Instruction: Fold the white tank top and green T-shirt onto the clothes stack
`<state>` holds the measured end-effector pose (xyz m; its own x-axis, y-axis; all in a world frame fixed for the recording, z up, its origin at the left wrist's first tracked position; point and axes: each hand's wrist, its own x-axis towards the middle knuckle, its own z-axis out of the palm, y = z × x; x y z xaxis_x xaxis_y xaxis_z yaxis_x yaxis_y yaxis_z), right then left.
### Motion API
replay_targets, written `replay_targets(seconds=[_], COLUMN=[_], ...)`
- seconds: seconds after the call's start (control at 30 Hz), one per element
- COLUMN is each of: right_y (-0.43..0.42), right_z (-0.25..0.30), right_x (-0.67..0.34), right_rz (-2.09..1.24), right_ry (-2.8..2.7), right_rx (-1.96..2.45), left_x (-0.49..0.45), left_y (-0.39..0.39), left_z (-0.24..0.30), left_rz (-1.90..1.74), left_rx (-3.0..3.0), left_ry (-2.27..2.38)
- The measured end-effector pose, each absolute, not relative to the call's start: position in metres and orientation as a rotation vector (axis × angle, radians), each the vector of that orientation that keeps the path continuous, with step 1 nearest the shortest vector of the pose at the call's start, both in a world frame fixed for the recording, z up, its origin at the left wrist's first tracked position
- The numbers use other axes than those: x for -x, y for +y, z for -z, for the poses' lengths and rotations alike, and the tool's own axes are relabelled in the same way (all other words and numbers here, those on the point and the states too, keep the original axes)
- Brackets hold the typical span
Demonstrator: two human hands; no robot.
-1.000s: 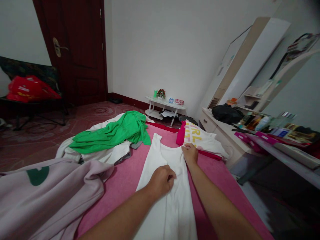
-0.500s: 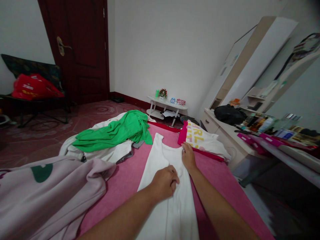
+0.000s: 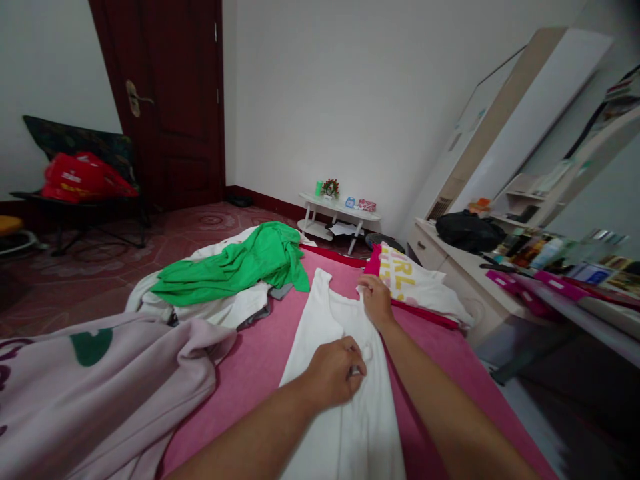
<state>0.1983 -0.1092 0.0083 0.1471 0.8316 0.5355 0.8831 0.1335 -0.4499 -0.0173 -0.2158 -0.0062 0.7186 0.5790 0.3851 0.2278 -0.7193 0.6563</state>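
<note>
A white sleeveless top [image 3: 320,347] lies lengthwise on the pink bedspread [image 3: 240,393], its straps pointing away from me. My left hand [image 3: 337,373] is closed in a pinch on the cloth at the middle of the top. Farther up, my right hand [image 3: 376,300] grips the right shoulder strap between thumb and fingers. Just beyond the right hand lies a white shirt with yellow lettering [image 3: 413,280] on something deep pink.
To the left are a green garment [image 3: 240,263] heaped on white clothes [image 3: 220,310] and a pale pink sweatshirt [image 3: 130,393]. A cluttered dresser [image 3: 450,267] stands on the right. A small white table [image 3: 340,207] stands by the far wall.
The view has shifted slightly, so the scene sits a little farther right. My right hand has moved up to the strap's tip; my left hand keeps its pinch on the top.
</note>
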Motion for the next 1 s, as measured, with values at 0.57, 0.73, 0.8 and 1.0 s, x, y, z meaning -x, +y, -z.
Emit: replay_targets(seconds=[0.57,0.73,0.8,1.0], right_y=[-0.101,-0.148,-0.173,-0.243], right_z=[-0.008,0.009,0.014,0.024], right_x=[-0.223,-0.209,-0.203,-0.187], right_rz=[0.061,0.095,0.103,-0.034], right_ry=[-1.395,-1.54,-1.566,-1.656], right_rx=[1.872,1.698,1.651,1.62], left_x=[0.018,0.019,0.019,0.019], left_y=[-0.213,-0.212,-0.212,-0.214], left_z=[0.008,0.006,0.006,0.007], left_rz=[-0.772,-0.771,-0.783,-0.855], left_rx=[-2.303,-2.308,-2.303,-2.293], left_ry=[0.631,0.624,0.617,0.656])
